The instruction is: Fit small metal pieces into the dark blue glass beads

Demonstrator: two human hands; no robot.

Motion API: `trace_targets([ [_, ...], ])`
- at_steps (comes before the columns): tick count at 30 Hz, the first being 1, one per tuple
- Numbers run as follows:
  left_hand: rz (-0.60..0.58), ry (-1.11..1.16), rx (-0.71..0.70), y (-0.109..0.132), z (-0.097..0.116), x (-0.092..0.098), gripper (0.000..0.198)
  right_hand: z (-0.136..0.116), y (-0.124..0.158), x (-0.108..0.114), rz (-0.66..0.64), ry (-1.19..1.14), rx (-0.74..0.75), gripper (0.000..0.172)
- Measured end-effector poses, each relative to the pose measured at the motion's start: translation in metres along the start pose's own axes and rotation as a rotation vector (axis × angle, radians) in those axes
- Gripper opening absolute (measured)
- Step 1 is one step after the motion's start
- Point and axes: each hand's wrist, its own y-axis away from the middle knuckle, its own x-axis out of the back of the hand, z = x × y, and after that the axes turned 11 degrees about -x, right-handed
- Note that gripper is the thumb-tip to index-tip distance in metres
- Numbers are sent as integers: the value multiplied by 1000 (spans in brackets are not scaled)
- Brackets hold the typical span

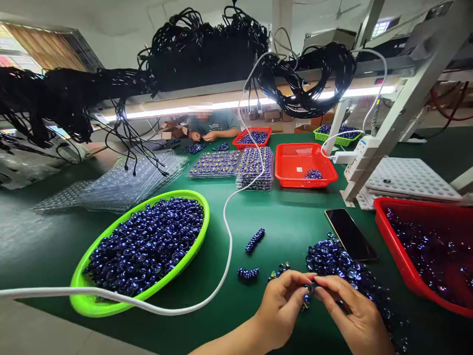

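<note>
My left hand point(283, 308) and my right hand point(351, 308) meet fingertip to fingertip at the lower right. Both are closed in a pinch on a small shiny blue ring point(309, 287), partly hidden by the fingers. Behind my right hand spreads a loose pile of blue rings point(328, 256). Past my left hand lie a few rings with coloured bits point(281, 270). Farther off on the green table point(218, 301) are a short row of stacked rings point(254, 240) and a curved row point(248, 274).
A green basket point(205, 207) full of rings stands left, a red basket point(391, 246) right. A phone point(351, 234) lies behind the pile. A white cable point(229, 241) crosses the table. Filled clear trays point(254, 167) and a red basket point(284, 165) stand farther back, near another person point(221, 123).
</note>
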Motion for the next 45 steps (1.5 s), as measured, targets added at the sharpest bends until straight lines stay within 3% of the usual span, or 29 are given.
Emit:
trace_targets([
  [3,127,248,140,-8,-3,0,26,-5,0,1,21,21,87,9],
  [7,240,327,202,-12,-11,-1,28,-12,3,-3,-64,-48,15,7],
  [10,242,338,236,-11,-15,-3,29,-13,7,-8,-101,-131,-92,9],
  [15,256,291,255,-11,-12,-4,29,-8,9,-13,-58,-228,-266,16],
  [26,272,194,241,-13,-7,0,34,-15,10,-14,-46,-195,-124,15],
  [30,252,124,184,-10,-7,1,35,-15,13,-12,-10,-155,-142,16],
  [35,220,-39,49,-5,-9,3,22,-16,13,-11,-37,-159,-174,19],
  [45,38,-446,-397,-4,-3,5,21,-17,10,-12,-66,-246,-234,17],
])
